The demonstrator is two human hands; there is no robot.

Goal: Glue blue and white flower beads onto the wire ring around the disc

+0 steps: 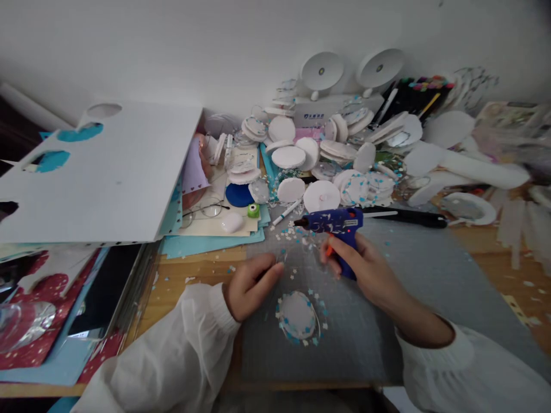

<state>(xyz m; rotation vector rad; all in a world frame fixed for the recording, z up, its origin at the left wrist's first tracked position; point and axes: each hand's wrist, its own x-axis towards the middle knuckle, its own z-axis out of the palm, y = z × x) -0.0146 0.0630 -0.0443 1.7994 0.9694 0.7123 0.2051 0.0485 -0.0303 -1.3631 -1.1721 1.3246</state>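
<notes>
From the head camera we see our right hand (365, 267) clamped around the handle of a blue glue gun (333, 226), a finger on its orange trigger and the nozzle pointing left above the grey mat (408, 269). Our left hand (249, 287) rests on the mat, fingers loosely curled and holding nothing, just beside a round white disc (298, 316) ringed with blue and white confetti. A heap of white discs (321, 163) lies behind by the wall.
</notes>
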